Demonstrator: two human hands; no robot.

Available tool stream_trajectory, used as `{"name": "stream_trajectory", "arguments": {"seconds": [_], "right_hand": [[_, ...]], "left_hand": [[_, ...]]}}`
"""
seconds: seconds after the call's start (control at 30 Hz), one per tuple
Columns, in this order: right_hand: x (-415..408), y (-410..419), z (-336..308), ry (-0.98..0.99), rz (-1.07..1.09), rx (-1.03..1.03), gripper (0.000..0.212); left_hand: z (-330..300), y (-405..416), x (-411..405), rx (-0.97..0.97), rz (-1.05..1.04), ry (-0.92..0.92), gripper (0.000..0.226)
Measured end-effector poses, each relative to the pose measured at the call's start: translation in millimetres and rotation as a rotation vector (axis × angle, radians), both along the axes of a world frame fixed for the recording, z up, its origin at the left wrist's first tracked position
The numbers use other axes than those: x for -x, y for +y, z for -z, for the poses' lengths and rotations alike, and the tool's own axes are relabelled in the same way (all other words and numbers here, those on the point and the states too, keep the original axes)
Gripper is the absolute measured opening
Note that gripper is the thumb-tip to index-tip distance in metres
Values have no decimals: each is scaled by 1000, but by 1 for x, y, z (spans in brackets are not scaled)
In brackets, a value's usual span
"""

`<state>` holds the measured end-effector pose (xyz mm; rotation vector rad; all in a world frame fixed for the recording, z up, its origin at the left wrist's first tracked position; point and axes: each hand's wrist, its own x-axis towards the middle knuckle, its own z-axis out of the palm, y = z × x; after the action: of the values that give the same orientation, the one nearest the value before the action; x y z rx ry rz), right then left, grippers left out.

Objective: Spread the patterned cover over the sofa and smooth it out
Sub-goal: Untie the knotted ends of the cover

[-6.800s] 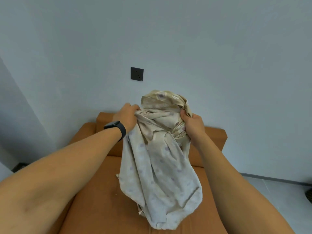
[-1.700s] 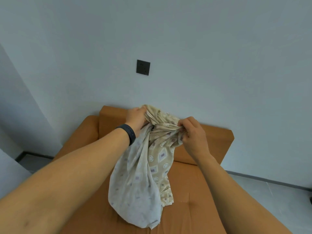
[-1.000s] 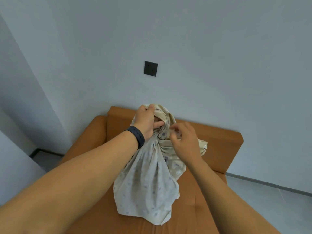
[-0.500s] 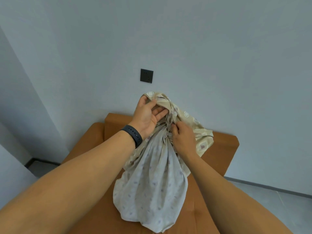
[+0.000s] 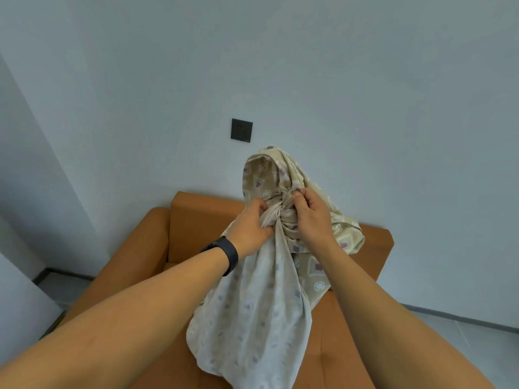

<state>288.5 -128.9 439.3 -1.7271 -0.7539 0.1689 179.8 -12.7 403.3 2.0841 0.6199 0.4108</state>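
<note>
One patterned cover (image 5: 261, 313), one orange sofa (image 5: 157, 248), two hands. The left hand (image 5: 250, 228) and right hand (image 5: 310, 217) are raised side by side, each with fingers curled into the cover's gathered neck between them. Above the knuckles a fold stands up; below the wrists the rest hangs bunched, seemingly clear of the seat. One black wristband (image 5: 229, 255) circles the left wrist.

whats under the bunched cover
The orange sofa seat lies below the patterned cover, which both the left hand and right hand grip. The seat area directly beneath is hidden.
</note>
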Motion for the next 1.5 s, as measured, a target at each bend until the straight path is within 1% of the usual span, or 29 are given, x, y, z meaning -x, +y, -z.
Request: {"name": "stream_trajectory", "arguments": {"seconds": [0.1, 0.17, 0.27, 0.4, 0.5, 0.57, 0.63, 0.7, 0.77, 0.83, 0.9, 0.93, 1.03, 1.07, 1.1, 1.17, 1.23, 1.27, 1.3, 1.4, 1.5], "right_hand": [[-4, -2, 1, 17, 14, 8, 35], [-10, -5, 3, 34, 50, 21, 35], [-23, -9, 5, 83, 115, 34, 37], [-36, -13, 5, 129, 173, 45, 37], [-42, -18, 6, 183, 209, 39, 37], [-47, -21, 7, 234, 249, 8, 33], [-57, -26, 6, 300, 336, -52, 29], [-72, -33, 6, 355, 434, -101, 30], [-83, -40, 8, 354, 442, -101, 31], [-80, -36, 6, 307, 358, -48, 30], [-70, -22, 5, 232, 262, 23, 28], [-64, -16, 6, 202, 224, 49, 28], [-54, -8, 14, 175, 123, 95, 30], [-52, -10, 17, 181, 88, 111, 31], [-53, -12, 20, 190, 53, 116, 31], [-49, -15, 20, 222, -20, 127, 29], [-43, -13, 18, 261, -80, 106, 27], [-39, -13, 16, 288, -102, 81, 26], [-37, -13, 15, 315, -114, 47, 26], [-31, -16, 5, 409, -150, -11, 25], [-33, -22, 2, 430, -173, -16, 25]], "left_hand": [[-2, 8, -1, -143, 23, 93, 21], [-2, 16, 0, -242, 29, 131, 14], [2, 32, 2, -283, -40, 199, 20], [13, 50, 4, -343, -197, 292, 14], [24, 65, 11, -328, -274, 355, 8], [29, 75, 16, -338, -299, 390, 10], [32, 90, 24, -336, -340, 436, 12], [37, 112, 38, -322, -412, 495, 12], [44, 132, 51, -294, -467, 541, 11], [45, 134, 50, -316, -440, 585, 12], [41, 122, 37, -332, -335, 630, 10], [42, 112, 28, -320, -264, 659, 8], [45, 79, 4, -205, -49, 715, 18], [46, 68, -2, -166, -5, 688, 16], [47, 58, -8, -138, 30, 623, 17], [46, 38, -21, -22, 64, 426, 32], [39, 20, -33, 225, 92, 194, 42], [37, 13, -39, 339, 107, 101, 41], [35, 7, -45, 409, 118, 24, 38], [30, -4, -53, 422, 107, -116, 26], [21, -8, -54, 383, 122, -132, 19]]}}
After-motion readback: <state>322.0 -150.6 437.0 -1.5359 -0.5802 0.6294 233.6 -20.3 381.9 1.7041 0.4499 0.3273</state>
